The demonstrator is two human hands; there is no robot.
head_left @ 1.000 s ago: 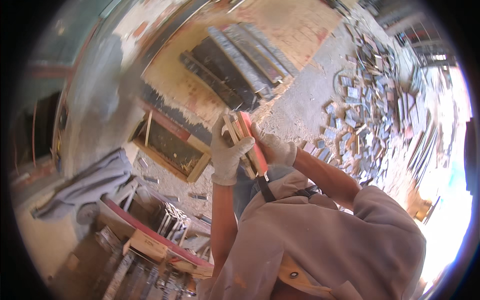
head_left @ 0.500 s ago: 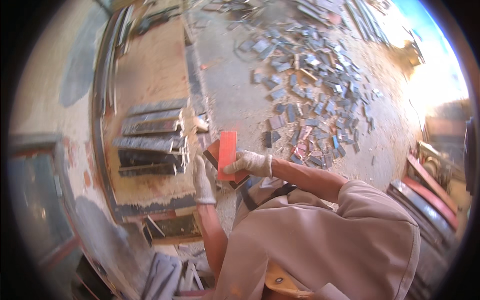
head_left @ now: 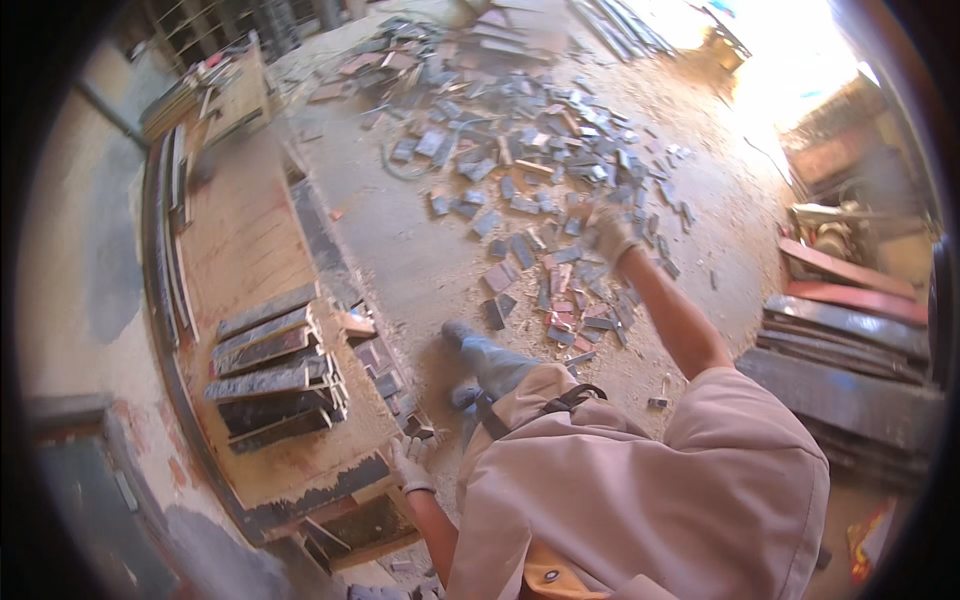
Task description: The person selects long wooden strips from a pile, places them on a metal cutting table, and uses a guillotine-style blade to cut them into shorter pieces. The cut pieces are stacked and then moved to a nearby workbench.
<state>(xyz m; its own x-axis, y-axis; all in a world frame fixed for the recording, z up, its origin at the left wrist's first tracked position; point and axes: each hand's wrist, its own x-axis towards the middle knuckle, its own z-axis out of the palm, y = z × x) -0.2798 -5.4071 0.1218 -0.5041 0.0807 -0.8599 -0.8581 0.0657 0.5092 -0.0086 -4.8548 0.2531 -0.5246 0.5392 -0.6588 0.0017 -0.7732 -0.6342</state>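
A sawdust-strewn concrete floor [head_left: 420, 230] fills the centre of the frame. A pale plastered wall [head_left: 90, 290] curves down the left. Long dark planks [head_left: 850, 340] lie stacked at right. Harsh sunlight floods the upper right.

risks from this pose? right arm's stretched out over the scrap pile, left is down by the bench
1. The right hand is extended over loose offcuts strewn across the floor; anything dropped there may bounce or scatter unpredictably.
2. Scraps and sawdust lie right by the person's shoe; a step could slip or trip.
3. The left hand is down at the edge of the workbench, near the stacked boards; leaning there might jostle them or pick up splinters.
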